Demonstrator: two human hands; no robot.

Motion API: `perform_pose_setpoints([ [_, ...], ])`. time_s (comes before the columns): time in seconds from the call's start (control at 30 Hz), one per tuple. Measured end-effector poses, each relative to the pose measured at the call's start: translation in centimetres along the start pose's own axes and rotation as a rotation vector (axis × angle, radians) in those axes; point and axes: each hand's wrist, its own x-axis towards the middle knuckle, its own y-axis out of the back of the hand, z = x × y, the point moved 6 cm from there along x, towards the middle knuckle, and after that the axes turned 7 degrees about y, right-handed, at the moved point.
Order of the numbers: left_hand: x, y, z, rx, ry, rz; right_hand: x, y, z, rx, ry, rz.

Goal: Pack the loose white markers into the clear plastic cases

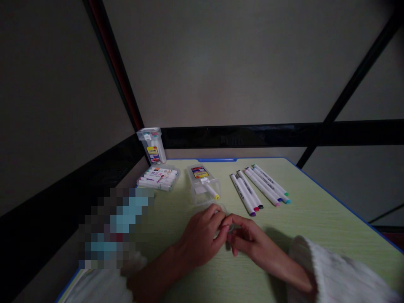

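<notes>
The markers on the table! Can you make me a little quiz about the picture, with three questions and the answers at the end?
1. True or false: the loose markers lie to the right of the middle case.

2. What colour is the end of the single marker at that case?
A) red
B) yellow
C) blue

3. Which of the person's own hands is nearer the loose markers?

Key:
1. True.
2. B, yellow.
3. The right hand.
</notes>
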Motion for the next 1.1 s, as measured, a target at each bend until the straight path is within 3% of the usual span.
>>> perform_pose_setpoints([
  [1.1,0.16,0.10,0.25,0.016,-0.018,0.005,-0.09,0.06,-0.74,-0.098,-0.006,0.006],
])
